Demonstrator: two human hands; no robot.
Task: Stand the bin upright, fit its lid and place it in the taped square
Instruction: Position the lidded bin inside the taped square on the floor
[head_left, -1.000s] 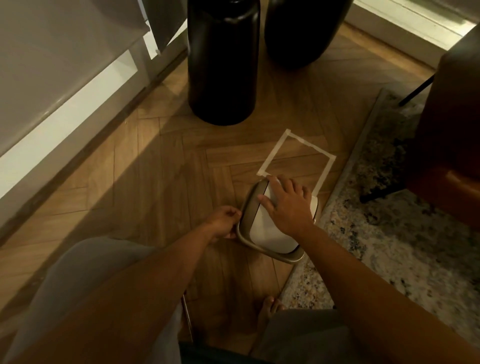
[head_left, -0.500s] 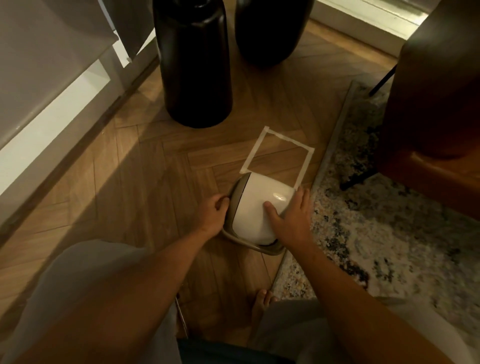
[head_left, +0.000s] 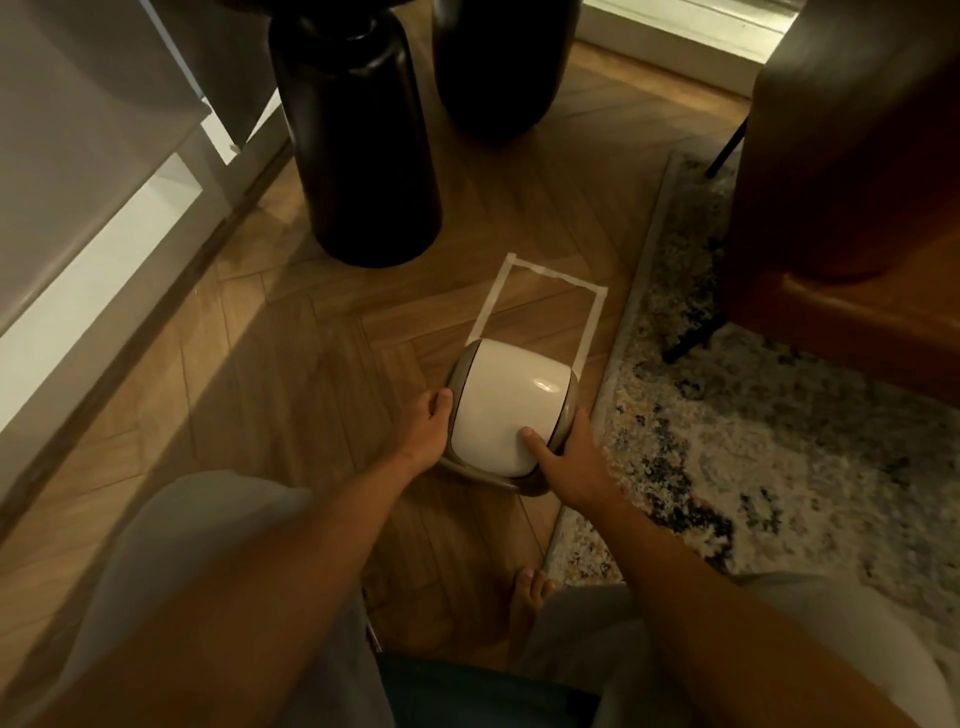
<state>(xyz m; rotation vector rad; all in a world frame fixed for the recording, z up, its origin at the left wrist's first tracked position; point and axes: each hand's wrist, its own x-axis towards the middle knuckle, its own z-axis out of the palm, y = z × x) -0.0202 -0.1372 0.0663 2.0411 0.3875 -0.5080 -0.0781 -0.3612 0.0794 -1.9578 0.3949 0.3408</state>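
Wooden floor (head_left: 291, 395): both hands (head_left: 423, 434) (head_left: 574, 462) clasp the lidded bin (head_left: 511, 410).

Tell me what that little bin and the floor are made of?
The bin looks like glossy cream plastic with a duller beige frame; a small highlight shines on it. The floor appears to be wood or wood-look planks in herringbone pattern, showing grain and soft sheen.

Herringbone wood floor (head_left: 322, 395) — bin (head_left: 511, 410) stands on it between both hands, overlapping the near edge of the taped square (head_left: 545, 306). Rug (head_left: 769, 441) right of the hands — two dark vases (head_left: 358, 156) beyond them.
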